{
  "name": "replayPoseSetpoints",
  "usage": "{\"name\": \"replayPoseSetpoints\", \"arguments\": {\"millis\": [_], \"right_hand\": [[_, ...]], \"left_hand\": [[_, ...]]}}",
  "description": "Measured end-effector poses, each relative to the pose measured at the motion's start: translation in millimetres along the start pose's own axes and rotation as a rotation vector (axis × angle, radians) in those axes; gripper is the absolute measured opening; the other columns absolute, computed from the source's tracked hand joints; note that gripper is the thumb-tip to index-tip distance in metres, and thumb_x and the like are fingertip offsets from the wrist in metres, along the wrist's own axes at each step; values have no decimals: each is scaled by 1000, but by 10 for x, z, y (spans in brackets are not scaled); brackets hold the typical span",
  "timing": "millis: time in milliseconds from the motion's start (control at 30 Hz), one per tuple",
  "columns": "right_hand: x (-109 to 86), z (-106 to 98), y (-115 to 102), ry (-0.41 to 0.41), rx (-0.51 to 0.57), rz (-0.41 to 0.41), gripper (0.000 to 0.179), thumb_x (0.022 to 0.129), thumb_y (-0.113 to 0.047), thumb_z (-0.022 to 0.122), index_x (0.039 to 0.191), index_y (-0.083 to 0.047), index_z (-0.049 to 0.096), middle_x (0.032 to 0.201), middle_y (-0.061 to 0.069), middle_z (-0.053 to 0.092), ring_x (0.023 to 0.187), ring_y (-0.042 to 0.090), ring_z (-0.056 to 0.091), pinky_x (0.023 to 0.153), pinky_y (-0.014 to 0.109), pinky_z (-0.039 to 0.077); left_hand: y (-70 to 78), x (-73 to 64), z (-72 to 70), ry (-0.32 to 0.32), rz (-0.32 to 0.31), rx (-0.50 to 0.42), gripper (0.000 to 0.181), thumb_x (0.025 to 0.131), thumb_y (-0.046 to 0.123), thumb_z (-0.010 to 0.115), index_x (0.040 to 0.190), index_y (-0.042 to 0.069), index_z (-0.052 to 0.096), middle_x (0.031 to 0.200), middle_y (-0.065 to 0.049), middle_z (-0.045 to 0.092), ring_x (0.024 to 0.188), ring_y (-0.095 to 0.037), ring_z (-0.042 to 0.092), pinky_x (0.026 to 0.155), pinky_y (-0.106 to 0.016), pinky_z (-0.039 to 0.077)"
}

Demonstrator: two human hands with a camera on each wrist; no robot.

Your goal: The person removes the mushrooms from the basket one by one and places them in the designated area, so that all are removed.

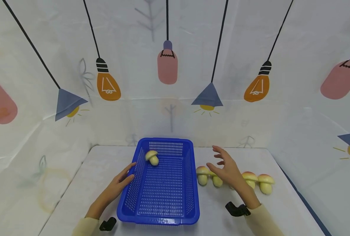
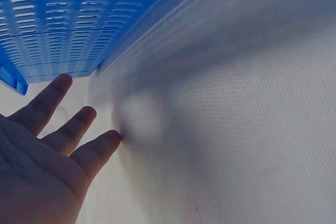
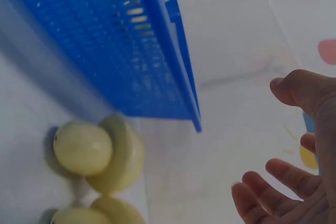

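A blue perforated plastic basket stands on the white table. Inside it, near the far left corner, lies one toy mushroom with a pale stem. My left hand rests its fingers on the basket's left rim, and in the left wrist view three fingers spread below the basket wall. To the right of the basket my right hand hovers with fingers spread and holds nothing. Beneath and around it sit several yellow-and-red toy mushrooms in a row, partly hidden by that hand. The right wrist view shows two mushrooms beside the basket.
The white tabletop runs back to a white sheet wall printed with lamps and bulbs. Both wrists carry a black strap-on device. The table's right edge slants away at the right.
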State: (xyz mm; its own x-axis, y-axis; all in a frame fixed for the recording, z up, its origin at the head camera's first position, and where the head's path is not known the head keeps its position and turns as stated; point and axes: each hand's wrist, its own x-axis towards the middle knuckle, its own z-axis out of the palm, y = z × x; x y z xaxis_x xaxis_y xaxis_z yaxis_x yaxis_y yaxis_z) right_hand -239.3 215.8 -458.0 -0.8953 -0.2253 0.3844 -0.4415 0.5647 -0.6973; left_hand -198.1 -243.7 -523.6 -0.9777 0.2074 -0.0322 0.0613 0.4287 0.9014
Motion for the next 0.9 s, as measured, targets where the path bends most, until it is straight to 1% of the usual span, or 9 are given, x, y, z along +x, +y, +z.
{"name": "replayPoseSetpoints", "arguments": {"millis": [167,267,367,500,567,633,800,900], "right_hand": [[123,197,-135,-24,36,-45,74,90,-23,80,154,-10,43,151,15,53,123,36,62,89,44,58],[190,309,-231,-35,69,-79,73,90,-23,79,153,-9,44,150,16,54,122,37,63,88,45,58],[252,419,-326,-65,108,-91,73,91,-23,78,154,-9,43,151,16,54,123,37,63,88,44,58],[324,566,-435,-111,159,-56,74,92,-24,78,154,-8,43,149,16,54,124,39,62,90,47,58],[357,637,-477,-129,179,-31,73,91,-23,78,154,-8,43,148,18,55,125,41,61,92,49,58],[387,706,-516,-144,196,-4,73,91,-23,79,154,-10,44,147,18,56,125,39,62,93,50,58],[462,883,-544,-185,242,27,73,92,-23,78,155,-11,43,148,16,55,124,35,62,96,51,57],[505,980,-542,-201,277,38,73,92,-24,77,155,-10,42,149,18,54,125,40,61,97,56,55]], "left_hand": [[-14,3,3,5,8,-10,59,109,34,48,164,23,27,168,-24,23,147,-56,32,109,-67,42],[-27,6,6,0,17,-24,58,110,32,47,164,24,27,167,-26,26,144,-55,39,106,-64,47],[-35,14,12,4,18,-44,57,110,30,48,163,25,28,164,-28,31,140,-53,45,103,-61,51],[-42,18,14,5,13,-45,57,110,31,47,163,24,28,163,-28,32,139,-52,47,102,-59,52],[-45,18,17,4,11,-43,58,110,32,47,164,25,28,164,-28,32,140,-53,46,103,-60,52],[-53,21,20,3,9,-40,58,110,33,47,164,25,28,164,-27,31,140,-53,45,103,-60,52],[-66,29,28,4,6,-50,57,110,33,48,163,28,28,163,-28,33,139,-53,47,101,-59,53],[-69,32,26,6,5,-60,57,110,32,48,163,29,28,162,-29,35,136,-51,50,99,-58,54]]}}
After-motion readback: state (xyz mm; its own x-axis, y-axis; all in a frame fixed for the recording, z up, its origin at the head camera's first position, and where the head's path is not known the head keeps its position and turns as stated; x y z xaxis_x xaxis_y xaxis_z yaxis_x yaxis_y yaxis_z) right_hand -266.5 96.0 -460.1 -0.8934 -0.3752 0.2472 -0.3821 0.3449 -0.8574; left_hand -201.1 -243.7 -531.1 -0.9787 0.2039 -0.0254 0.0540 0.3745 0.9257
